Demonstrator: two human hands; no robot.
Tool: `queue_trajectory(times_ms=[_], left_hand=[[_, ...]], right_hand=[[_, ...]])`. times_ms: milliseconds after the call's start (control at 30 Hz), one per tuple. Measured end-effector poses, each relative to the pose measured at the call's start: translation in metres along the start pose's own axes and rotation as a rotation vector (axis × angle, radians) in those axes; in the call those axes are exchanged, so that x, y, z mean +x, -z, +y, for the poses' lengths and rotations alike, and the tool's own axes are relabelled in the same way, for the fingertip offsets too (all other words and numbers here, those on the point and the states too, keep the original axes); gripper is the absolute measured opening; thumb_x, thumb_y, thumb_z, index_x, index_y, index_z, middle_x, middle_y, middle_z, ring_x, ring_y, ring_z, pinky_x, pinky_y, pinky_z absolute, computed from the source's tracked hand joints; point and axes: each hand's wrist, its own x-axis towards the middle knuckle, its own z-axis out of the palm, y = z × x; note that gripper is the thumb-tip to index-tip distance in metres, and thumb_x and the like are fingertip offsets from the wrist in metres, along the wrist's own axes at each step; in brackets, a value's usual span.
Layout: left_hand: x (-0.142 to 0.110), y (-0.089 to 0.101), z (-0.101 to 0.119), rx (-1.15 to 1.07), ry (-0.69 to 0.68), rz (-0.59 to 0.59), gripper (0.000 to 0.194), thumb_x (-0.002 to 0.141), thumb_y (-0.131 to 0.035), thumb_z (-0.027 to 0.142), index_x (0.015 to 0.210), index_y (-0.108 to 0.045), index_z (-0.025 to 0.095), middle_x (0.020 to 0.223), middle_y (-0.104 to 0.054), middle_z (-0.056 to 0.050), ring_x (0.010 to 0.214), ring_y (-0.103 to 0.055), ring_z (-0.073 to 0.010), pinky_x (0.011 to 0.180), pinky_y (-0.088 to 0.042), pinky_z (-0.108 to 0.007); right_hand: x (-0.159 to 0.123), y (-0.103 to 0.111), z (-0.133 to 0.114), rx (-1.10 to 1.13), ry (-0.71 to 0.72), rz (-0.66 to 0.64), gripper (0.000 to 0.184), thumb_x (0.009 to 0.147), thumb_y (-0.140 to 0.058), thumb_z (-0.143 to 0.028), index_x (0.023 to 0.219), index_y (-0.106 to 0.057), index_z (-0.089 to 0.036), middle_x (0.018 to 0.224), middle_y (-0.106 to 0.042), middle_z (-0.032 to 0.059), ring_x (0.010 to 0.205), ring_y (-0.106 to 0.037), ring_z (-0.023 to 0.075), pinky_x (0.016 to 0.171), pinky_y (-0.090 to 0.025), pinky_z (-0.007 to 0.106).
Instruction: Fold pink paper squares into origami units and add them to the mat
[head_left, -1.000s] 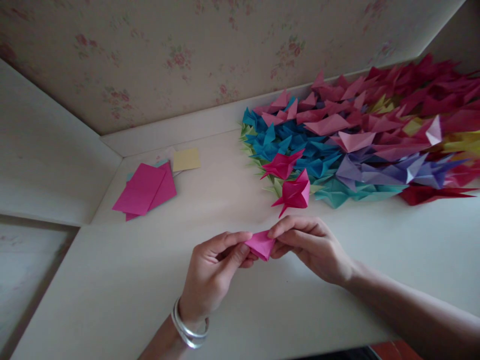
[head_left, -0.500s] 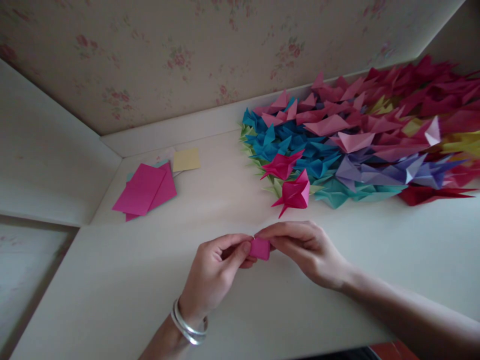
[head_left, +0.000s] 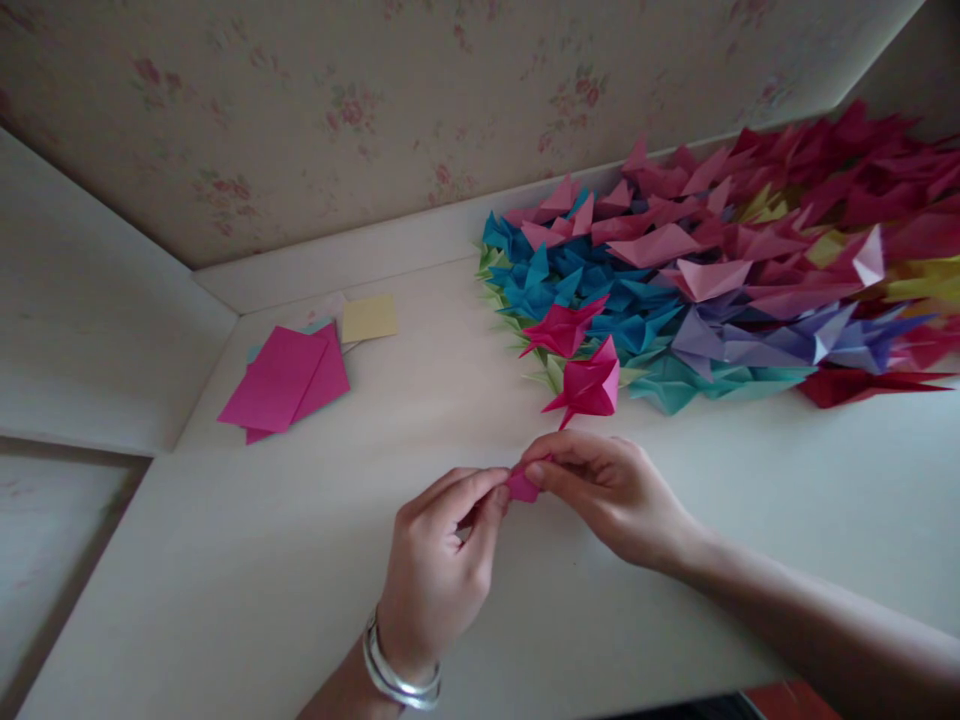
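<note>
A small folded piece of pink paper (head_left: 523, 487) is held above the white table between both hands. My left hand (head_left: 448, 550), with silver bangles at the wrist, pinches its left side between thumb and fingers. From the right, my right hand (head_left: 611, 495) grips the upper right edge with thumb and forefinger. Fingertips cover much of the paper, so its exact folds are hidden. Just beyond my right hand lies a bright pink origami crane (head_left: 592, 382), with another pink crane (head_left: 564, 328) behind it.
A large heap of folded paper cranes (head_left: 720, 250) in pink, blue, purple, green and yellow spreads along the back right. At the left lie pink paper squares (head_left: 276, 380) and a yellow paper square (head_left: 369, 318). A flowered wall (head_left: 300, 130) rises behind the table (head_left: 247, 590).
My right thumb has come onto the front of the pink paper, and less of the paper shows. My left hand has turned more upright. The view has shifted slightly.
</note>
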Motion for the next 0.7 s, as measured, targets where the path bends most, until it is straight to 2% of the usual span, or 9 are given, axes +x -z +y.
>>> queue_trajectory(times_ms=[100,167,300,500,600,700], left_hand=[[0.002,0.002,0.000,-0.081,0.154,-0.067,0.016,0.094,-0.059,0.022,0.103,-0.071,0.019,0.088,-0.075,-0.004,0.075,-0.071,-0.0140,0.067,-0.057,-0.020],[0.003,0.002,-0.002,-0.102,0.209,-0.085,0.016,0.095,-0.059,0.026,0.100,-0.072,0.019,0.084,-0.075,-0.003,0.071,-0.072,-0.0147,0.064,-0.057,-0.021],[0.002,0.001,-0.004,0.026,0.155,-0.074,0.017,0.095,-0.056,0.024,0.091,-0.072,0.020,0.077,-0.072,-0.002,0.066,-0.069,-0.0156,0.064,-0.055,-0.024],[0.002,-0.002,0.002,0.221,0.082,-0.080,0.018,0.094,-0.053,0.015,0.081,-0.065,0.020,0.077,-0.069,-0.004,0.071,-0.065,-0.0186,0.067,-0.048,-0.027],[-0.001,-0.005,0.004,0.244,0.085,-0.074,0.015,0.093,-0.050,0.015,0.085,-0.061,0.020,0.079,-0.068,-0.005,0.072,-0.065,-0.0200,0.067,-0.047,-0.028],[-0.003,-0.007,0.004,0.193,0.130,-0.121,0.012,0.095,-0.047,0.017,0.092,-0.058,0.020,0.082,-0.069,-0.006,0.074,-0.066,-0.0204,0.068,-0.047,-0.029]], right_hand=[[-0.001,0.000,0.000,-0.002,0.002,-0.011,0.013,0.090,-0.061,-0.026,0.088,-0.072,-0.018,0.081,-0.073,0.0046,0.076,-0.067,0.0179,0.067,-0.052,0.026],[-0.002,-0.001,0.000,-0.029,0.007,-0.028,0.013,0.090,-0.060,-0.024,0.087,-0.072,-0.018,0.081,-0.074,0.0038,0.075,-0.067,0.0175,0.066,-0.052,0.025],[-0.003,-0.005,0.003,-0.125,0.015,-0.046,0.016,0.092,-0.058,-0.023,0.087,-0.073,-0.019,0.079,-0.074,0.0024,0.072,-0.066,0.0164,0.064,-0.050,0.024],[-0.005,-0.008,0.008,-0.240,0.040,-0.031,0.014,0.092,-0.058,-0.025,0.088,-0.071,-0.020,0.075,-0.072,0.0013,0.064,-0.063,0.0153,0.057,-0.047,0.024],[-0.007,-0.010,0.007,-0.217,0.041,-0.020,0.011,0.091,-0.059,-0.025,0.090,-0.069,-0.021,0.077,-0.073,0.0021,0.067,-0.065,0.0167,0.058,-0.049,0.024],[-0.008,-0.010,0.005,-0.165,0.025,-0.032,0.007,0.092,-0.059,-0.025,0.092,-0.065,-0.022,0.076,-0.073,0.0013,0.067,-0.066,0.0158,0.055,-0.049,0.022]])
